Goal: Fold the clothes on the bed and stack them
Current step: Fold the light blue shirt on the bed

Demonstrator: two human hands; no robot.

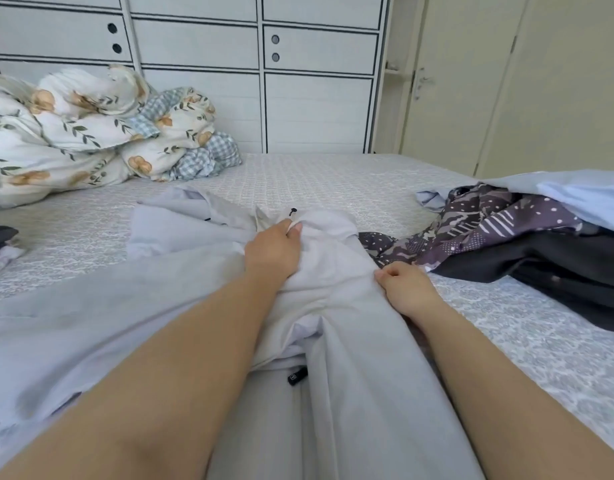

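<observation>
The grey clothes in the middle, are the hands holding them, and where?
Yes. The left hand grips the pale grey garment at its bunched far end, near a small black toggle. The right hand pinches its right edge.

- Two forearms are seen, both left bare right up to the frame's edge.
- Left hand (272, 251) and right hand (407, 289) are ungloved.

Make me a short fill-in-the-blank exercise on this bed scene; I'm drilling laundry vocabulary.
1. Both hands grip the pale ____ garment spread on the bed.
2. The left hand pinches fabric farther up than the ____ hand.
3. The floral duvet is bunched at the far ____ of the bed.

Missing words: grey; right; left
</observation>
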